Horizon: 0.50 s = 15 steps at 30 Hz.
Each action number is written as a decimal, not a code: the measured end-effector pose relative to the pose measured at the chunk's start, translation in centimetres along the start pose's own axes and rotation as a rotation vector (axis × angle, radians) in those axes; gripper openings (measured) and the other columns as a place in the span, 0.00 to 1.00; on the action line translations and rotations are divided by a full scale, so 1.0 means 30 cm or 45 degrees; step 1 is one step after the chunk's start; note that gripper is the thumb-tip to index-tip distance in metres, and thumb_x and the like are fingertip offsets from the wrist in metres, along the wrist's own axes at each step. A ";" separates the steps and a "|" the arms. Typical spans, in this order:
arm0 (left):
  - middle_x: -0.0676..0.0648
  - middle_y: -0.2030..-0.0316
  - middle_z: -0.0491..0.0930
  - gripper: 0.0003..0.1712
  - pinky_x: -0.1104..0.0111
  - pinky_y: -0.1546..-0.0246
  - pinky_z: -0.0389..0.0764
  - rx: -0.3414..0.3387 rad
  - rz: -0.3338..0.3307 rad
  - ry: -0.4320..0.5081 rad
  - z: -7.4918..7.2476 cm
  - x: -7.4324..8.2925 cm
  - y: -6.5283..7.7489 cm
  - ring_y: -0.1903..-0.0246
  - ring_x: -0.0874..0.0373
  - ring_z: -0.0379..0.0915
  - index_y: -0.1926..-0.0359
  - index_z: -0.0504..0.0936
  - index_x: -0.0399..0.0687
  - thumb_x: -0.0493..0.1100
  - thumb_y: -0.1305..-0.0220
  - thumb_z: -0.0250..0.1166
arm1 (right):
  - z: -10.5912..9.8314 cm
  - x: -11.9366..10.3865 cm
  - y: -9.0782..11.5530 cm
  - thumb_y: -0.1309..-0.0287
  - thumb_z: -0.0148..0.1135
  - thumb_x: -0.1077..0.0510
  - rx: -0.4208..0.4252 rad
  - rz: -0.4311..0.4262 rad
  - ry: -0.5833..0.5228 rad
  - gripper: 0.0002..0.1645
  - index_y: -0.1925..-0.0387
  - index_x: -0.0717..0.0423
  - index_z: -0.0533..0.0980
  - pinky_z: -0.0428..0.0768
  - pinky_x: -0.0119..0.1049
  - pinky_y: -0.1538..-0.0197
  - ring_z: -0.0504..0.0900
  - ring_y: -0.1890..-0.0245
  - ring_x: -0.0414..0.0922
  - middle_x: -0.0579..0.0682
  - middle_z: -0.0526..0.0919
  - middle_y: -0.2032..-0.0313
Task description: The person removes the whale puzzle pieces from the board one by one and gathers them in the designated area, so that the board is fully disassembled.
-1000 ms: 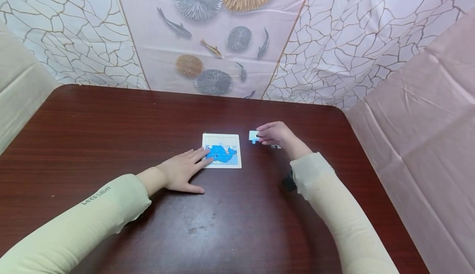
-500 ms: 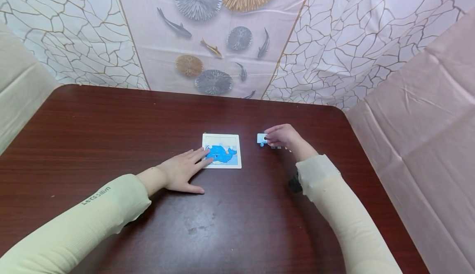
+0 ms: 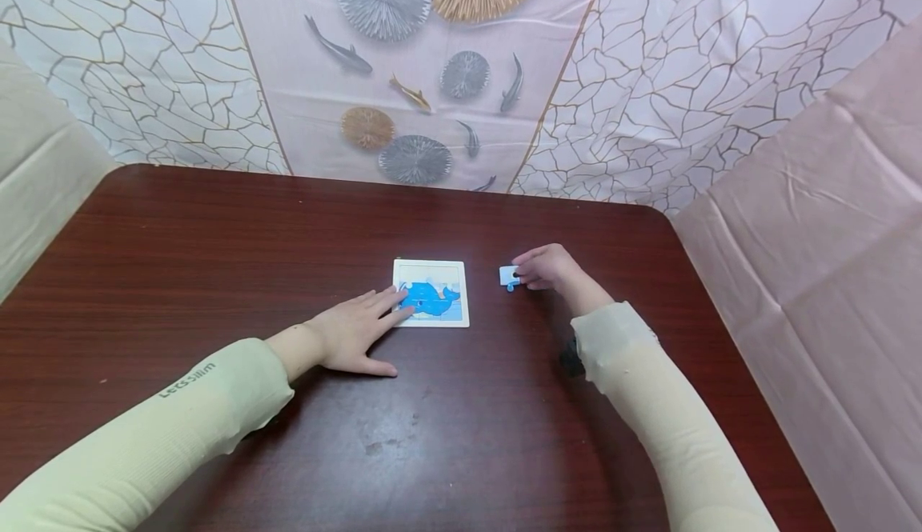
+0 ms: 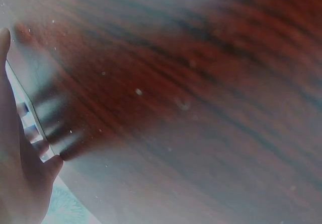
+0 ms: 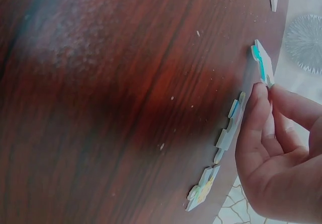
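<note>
In the head view a square jigsaw puzzle board with a white border and a blue whale picture lies on the table. My left hand rests on its left side, fingers spread and straight, thumb on the tabletop. The upper part of the board is pale. To the right of the board, my right hand pinches a light blue and white jigsaw piece between thumb and fingers. The right wrist view shows this piece edge-on, held by its near end. The left wrist view catches only part of the left hand at the board's edge.
In the right wrist view, several loose jigsaw pieces lie on the table beside and below the right hand, one with yellow marks. The dark wooden table is enclosed by patterned cloth behind and plain cloth at the sides.
My right hand has shifted a little right, then slightly nearer, with the jigsaw piece still pinched. The loose pieces are now hidden behind it in the head view. The left hand has stayed put.
</note>
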<state>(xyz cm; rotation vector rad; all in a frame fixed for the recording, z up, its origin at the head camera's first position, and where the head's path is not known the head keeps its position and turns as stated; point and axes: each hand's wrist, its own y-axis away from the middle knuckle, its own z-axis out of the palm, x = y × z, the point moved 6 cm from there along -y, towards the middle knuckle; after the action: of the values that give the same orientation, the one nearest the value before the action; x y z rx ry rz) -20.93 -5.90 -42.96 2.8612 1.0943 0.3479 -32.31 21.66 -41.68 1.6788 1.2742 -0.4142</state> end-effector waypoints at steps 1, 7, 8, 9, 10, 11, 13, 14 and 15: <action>0.39 0.28 0.49 0.52 0.53 0.30 0.52 0.000 0.001 0.002 0.000 0.000 0.000 0.28 0.45 0.42 0.28 0.54 0.46 0.72 0.44 0.54 | -0.001 0.001 0.001 0.40 0.56 0.67 0.004 0.003 0.007 0.18 0.49 0.69 0.75 0.81 0.30 0.68 0.79 0.78 0.37 0.44 0.80 0.80; 0.39 0.28 0.49 0.52 0.52 0.30 0.53 0.002 0.001 -0.003 -0.003 0.001 0.001 0.28 0.44 0.43 0.29 0.54 0.46 0.71 0.44 0.55 | -0.009 -0.003 0.010 0.40 0.56 0.65 0.040 0.008 0.066 0.16 0.50 0.67 0.76 0.82 0.33 0.65 0.79 0.75 0.39 0.50 0.82 0.72; 0.39 0.28 0.50 0.52 0.52 0.30 0.53 0.004 0.003 -0.005 -0.004 0.001 0.001 0.28 0.44 0.43 0.29 0.54 0.45 0.71 0.44 0.55 | -0.010 -0.005 0.012 0.40 0.57 0.65 0.047 0.004 0.077 0.16 0.50 0.67 0.77 0.82 0.33 0.64 0.79 0.74 0.39 0.52 0.83 0.69; 0.39 0.28 0.50 0.52 0.52 0.30 0.53 0.005 0.003 -0.004 -0.005 0.002 0.002 0.28 0.44 0.43 0.29 0.54 0.45 0.71 0.44 0.55 | -0.010 -0.008 0.013 0.40 0.57 0.65 0.050 0.001 0.083 0.16 0.50 0.67 0.77 0.83 0.33 0.64 0.80 0.73 0.39 0.55 0.83 0.66; 0.39 0.28 0.50 0.52 0.52 0.30 0.53 0.005 0.003 -0.003 -0.005 0.002 0.001 0.28 0.44 0.43 0.29 0.54 0.45 0.71 0.44 0.55 | -0.010 -0.010 0.015 0.40 0.57 0.65 0.056 -0.002 0.090 0.16 0.50 0.66 0.77 0.83 0.34 0.63 0.80 0.73 0.40 0.57 0.83 0.63; 0.38 0.28 0.50 0.51 0.52 0.30 0.53 0.006 0.003 -0.001 -0.005 0.002 0.001 0.28 0.44 0.44 0.29 0.54 0.45 0.71 0.44 0.55 | -0.011 -0.011 0.016 0.40 0.57 0.65 0.063 -0.003 0.098 0.16 0.50 0.66 0.77 0.83 0.34 0.63 0.81 0.72 0.40 0.59 0.83 0.61; 0.39 0.28 0.50 0.51 0.52 0.30 0.53 0.001 -0.001 0.000 -0.006 0.003 0.001 0.28 0.44 0.44 0.29 0.54 0.46 0.71 0.44 0.54 | -0.011 -0.015 0.020 0.39 0.57 0.64 0.066 -0.009 0.106 0.16 0.50 0.66 0.77 0.83 0.34 0.63 0.81 0.72 0.40 0.60 0.83 0.59; 0.39 0.28 0.49 0.51 0.53 0.30 0.53 -0.005 -0.004 0.000 -0.006 0.003 0.000 0.28 0.44 0.43 0.28 0.54 0.46 0.72 0.44 0.54 | -0.010 -0.016 0.022 0.39 0.56 0.64 0.062 -0.012 0.105 0.16 0.50 0.66 0.76 0.83 0.35 0.62 0.81 0.71 0.41 0.60 0.83 0.59; 0.40 0.28 0.49 0.51 0.53 0.30 0.53 -0.010 -0.008 0.000 -0.006 0.003 -0.001 0.28 0.45 0.43 0.28 0.54 0.47 0.72 0.44 0.54 | -0.011 -0.017 0.024 0.39 0.56 0.64 0.061 -0.012 0.104 0.17 0.50 0.66 0.76 0.83 0.36 0.61 0.81 0.71 0.41 0.60 0.83 0.60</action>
<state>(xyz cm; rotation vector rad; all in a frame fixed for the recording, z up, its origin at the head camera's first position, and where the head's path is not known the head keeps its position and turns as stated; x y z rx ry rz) -20.93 -5.84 -42.78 2.8504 1.0995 0.3511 -31.98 21.63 -40.80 1.7456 1.3416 -0.3879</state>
